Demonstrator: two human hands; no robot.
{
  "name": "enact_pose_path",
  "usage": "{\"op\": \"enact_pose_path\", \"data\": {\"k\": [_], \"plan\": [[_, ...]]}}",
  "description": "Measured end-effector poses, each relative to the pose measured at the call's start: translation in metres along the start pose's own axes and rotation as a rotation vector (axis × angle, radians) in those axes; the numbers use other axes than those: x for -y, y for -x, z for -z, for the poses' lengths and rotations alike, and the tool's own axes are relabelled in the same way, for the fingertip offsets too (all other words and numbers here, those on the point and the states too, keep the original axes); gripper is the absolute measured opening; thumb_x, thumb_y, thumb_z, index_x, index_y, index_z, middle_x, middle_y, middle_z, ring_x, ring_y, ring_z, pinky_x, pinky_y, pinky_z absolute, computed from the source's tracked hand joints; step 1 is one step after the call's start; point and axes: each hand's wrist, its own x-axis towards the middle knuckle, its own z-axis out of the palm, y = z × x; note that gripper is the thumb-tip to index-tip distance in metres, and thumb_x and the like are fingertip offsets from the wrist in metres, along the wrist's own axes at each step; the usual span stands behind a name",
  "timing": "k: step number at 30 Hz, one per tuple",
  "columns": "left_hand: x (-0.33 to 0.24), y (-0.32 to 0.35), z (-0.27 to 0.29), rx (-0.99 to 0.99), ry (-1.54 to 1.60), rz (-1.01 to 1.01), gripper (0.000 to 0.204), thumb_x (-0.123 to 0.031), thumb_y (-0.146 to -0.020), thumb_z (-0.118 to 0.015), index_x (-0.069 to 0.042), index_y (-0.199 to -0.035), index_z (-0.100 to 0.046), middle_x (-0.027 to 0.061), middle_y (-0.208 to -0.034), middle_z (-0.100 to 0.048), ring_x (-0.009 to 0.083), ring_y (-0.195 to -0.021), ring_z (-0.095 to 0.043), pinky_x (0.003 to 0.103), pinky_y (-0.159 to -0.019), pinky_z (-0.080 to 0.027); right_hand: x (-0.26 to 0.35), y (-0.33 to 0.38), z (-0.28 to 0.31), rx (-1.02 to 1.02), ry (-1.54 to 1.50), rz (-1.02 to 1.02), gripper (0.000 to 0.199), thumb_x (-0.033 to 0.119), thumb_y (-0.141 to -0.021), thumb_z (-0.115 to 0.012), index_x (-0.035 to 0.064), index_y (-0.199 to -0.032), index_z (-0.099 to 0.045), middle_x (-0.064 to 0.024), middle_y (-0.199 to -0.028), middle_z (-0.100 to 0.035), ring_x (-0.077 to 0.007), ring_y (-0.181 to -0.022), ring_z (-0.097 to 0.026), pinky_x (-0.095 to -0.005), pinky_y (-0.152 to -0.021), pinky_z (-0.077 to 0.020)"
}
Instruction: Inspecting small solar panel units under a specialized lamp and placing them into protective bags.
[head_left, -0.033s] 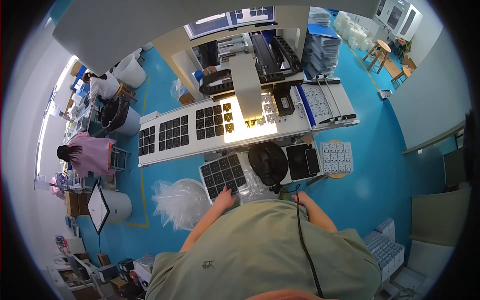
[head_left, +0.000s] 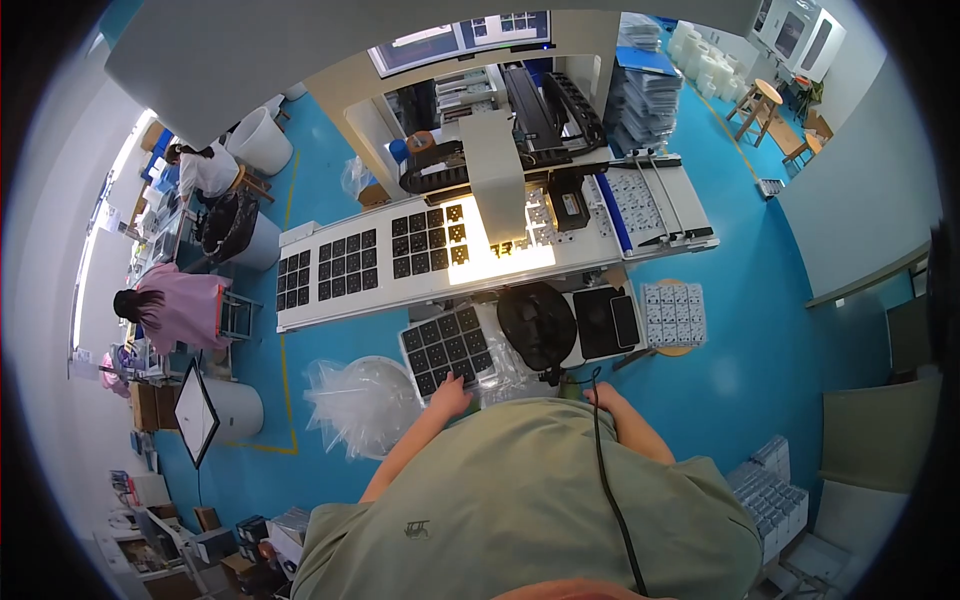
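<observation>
My left hand [head_left: 451,396] rests at the near edge of a sheet of black square pieces [head_left: 442,350], its fingertips touching that edge and spread a little apart. The thumb's place under or beside the sheet is hidden. On the other side of my body, my right hand [head_left: 603,397] sits low by the bench front, beside a black cable [head_left: 597,430]; its fingers are mostly hidden. Between the hands lies clear plastic film [head_left: 515,385]. A round black object [head_left: 536,327] stands right of the sheet, then a black pad [head_left: 597,324] with a phone-like dark slab [head_left: 624,320] on it.
Ahead stands a machine with a long white bed [head_left: 300,312] holding rows of black squares under a bright light. A white bin [head_left: 372,385] with plastic bags is at left, a stool [head_left: 672,351] with a sheet of pieces at right. Two people [head_left: 185,305] [head_left: 207,172] work at the far left.
The machine's black gantry has shifted slightly, and more of an orange roll behind it shows. My hands and the sheet have hardly moved.
</observation>
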Motion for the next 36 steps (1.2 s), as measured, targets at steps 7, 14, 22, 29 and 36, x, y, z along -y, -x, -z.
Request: {"op": "enact_pose_path", "data": {"k": [7,14,22,29,36], "plan": [[-0.006,0.001,-0.004,0.022,-0.063,0.027,0.059,-0.036,-0.089,-0.064,-0.002,-0.135,-0.055,0.0358,-0.156,-0.028,0.0523,-0.135,-0.044,0.051,-0.111,-0.043,-0.001,0.005,-0.007,0.011,-0.117,-0.133,0.054,0.048,-0.082,-0.06,-0.0029,-0.089,-0.075,-0.0279,-0.097,-0.07,-0.0444,-0.095,-0.067,-0.0477,-0.085,-0.0535],[-0.003,0.004,-0.008,-0.035,-0.063,-0.004,0.06,-0.035,-0.087,-0.065,0.0,-0.134,-0.056,0.0395,-0.153,-0.029,0.0544,-0.132,-0.045,0.05,-0.111,-0.042,0.019,0.021,0.011,0.027,-0.05,-0.117,0.05,0.045,-0.085,-0.059,-0.0027,-0.087,-0.074,-0.0264,-0.091,-0.071,-0.0432,-0.088,-0.068,-0.0472,-0.082,-0.0541],[0.0,0.01,-0.01,-0.057,-0.042,-0.024,0.061,-0.035,-0.089,-0.063,0.001,-0.136,-0.053,0.0392,-0.154,-0.027,0.0535,-0.137,-0.04,0.05,-0.114,-0.039,0.036,0.033,0.028,0.04,-0.057,-0.137,0.049,0.044,-0.087,-0.059,-0.0026,-0.079,-0.071,-0.0274,-0.08,-0.068,-0.0408,-0.08,-0.069,-0.0475,-0.073,-0.0533],[0.005,0.01,-0.017,-0.074,-0.041,-0.046,0.066,-0.037,-0.088,-0.064,0.0,-0.141,-0.05,0.0376,-0.156,-0.026,0.0517,-0.139,-0.038,0.048,-0.116,-0.036,0.02,0.01,0.004,-0.007,-0.107,-0.118,0.05,0.044,-0.081,-0.063,-0.0043,-0.081,-0.074,-0.027,-0.083,-0.07,-0.0414,-0.08,-0.07,-0.0469,-0.076,-0.0555],[0.008,0.01,-0.019,-0.026,-0.044,-0.022,0.071,-0.038,-0.088,-0.066,-0.002,-0.146,-0.046,0.0352,-0.159,-0.022,0.0503,-0.143,-0.033,0.047,-0.118,-0.034,0.018,0.019,0.006,0.004,-0.043,-0.151,0.052,0.045,-0.082,-0.061,-0.0043,-0.092,-0.074,-0.029,-0.102,-0.069,-0.0449,-0.097,-0.066,-0.0485,-0.087,-0.0534]]}}
